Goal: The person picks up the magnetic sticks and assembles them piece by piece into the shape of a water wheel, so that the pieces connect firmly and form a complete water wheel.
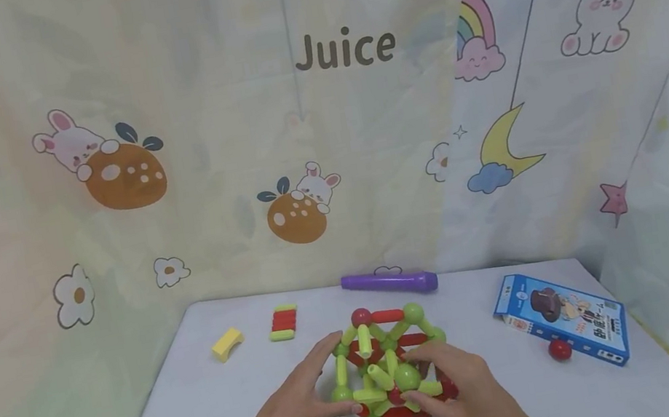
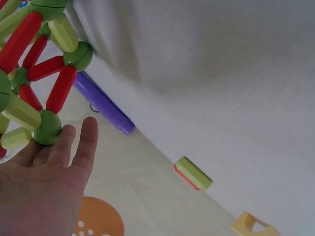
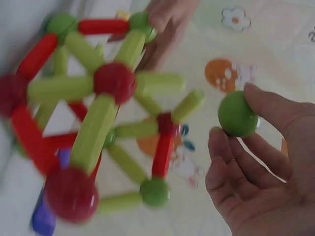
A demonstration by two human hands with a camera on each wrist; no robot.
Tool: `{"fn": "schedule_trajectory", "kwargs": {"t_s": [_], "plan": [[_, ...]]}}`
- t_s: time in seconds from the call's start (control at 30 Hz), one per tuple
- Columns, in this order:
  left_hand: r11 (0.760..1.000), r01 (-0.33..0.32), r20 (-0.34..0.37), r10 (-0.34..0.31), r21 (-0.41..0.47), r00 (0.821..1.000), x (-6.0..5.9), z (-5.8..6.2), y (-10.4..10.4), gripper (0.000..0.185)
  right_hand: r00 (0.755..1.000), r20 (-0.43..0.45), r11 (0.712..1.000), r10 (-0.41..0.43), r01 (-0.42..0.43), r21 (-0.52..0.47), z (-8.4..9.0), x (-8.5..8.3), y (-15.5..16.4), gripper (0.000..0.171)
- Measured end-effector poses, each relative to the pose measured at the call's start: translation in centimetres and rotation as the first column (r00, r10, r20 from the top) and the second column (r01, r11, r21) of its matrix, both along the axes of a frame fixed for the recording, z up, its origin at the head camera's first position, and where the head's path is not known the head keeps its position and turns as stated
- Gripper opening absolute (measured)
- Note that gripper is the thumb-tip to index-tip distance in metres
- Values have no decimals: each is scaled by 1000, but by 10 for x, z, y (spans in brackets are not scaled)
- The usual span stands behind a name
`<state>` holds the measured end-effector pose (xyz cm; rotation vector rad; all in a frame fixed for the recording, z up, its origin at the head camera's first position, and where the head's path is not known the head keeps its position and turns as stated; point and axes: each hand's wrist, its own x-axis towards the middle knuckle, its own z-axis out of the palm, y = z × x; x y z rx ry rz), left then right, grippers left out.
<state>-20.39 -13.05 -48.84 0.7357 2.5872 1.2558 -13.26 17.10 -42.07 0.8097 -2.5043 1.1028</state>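
Right wrist view: the right hand (image 3: 266, 182) pinches a green ball (image 3: 237, 114) between thumb and fingertips, just beside a free pale-green rod end of the rod-and-ball structure (image 3: 98, 118), not visibly touching it. The left hand (image 2: 44, 182) lies with straight, relaxed fingers (image 2: 87, 140) against a green ball joint at the structure's side, gripping nothing. In the head view the structure (image 1: 388, 369) stands on the white worktop (image 1: 209, 414) between both hands, and the right hand (image 1: 465, 393) covers its near right corner. Behind it, a purple cylinder (image 1: 390, 282) lies along the worktop's far edge; to the left sit a red and green stack of rods (image 1: 283, 322) and a yellow curved block (image 1: 227, 344). To the right, well apart, lie a blue box (image 1: 562, 318) and a red ball (image 1: 560, 349) touching its near edge. A printed cloth backdrop (image 1: 231, 144) hangs behind. The right wrist view is motion-blurred, so joint contacts are hard to resolve; both forearms are cut off at the frame edge.
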Motion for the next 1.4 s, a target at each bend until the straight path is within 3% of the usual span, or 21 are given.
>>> {"fn": "schedule_trajectory", "kwargs": {"t_s": [0.17, 0.27, 0.47, 0.7, 0.97, 1.4], "plan": [[1000, 3, -12, -3, -4, 1000, -1, -1, -1, 108, 994, -109, 998, 12, -18, -54, -5, -9, -32, 47], [1000, 6, -2, -6, 2, 1000, -1, -1, -1, 108, 993, -114, 998, -21, 13, -65, -8, -15, -44, 48], [1000, 12, 5, -12, 8, 1000, -2, 0, -1, 109, 994, -95, 997, -60, 54, -63, -13, -23, -53, 46], [1000, 7, 10, -7, 3, 1000, -3, 1, -1, 109, 997, -67, 996, -49, 45, -72, -18, -27, -53, 45], [1000, 5, 24, -6, 6, 1000, -3, 2, 0, 108, 998, 70, 989, -11, 21, -148, -20, -27, -51, 44], [1000, 3, 21, -3, 2, 1000, -3, 1, 0, 110, 998, 55, 980, 12, 0, -200, -25, -31, -51, 41]]}}
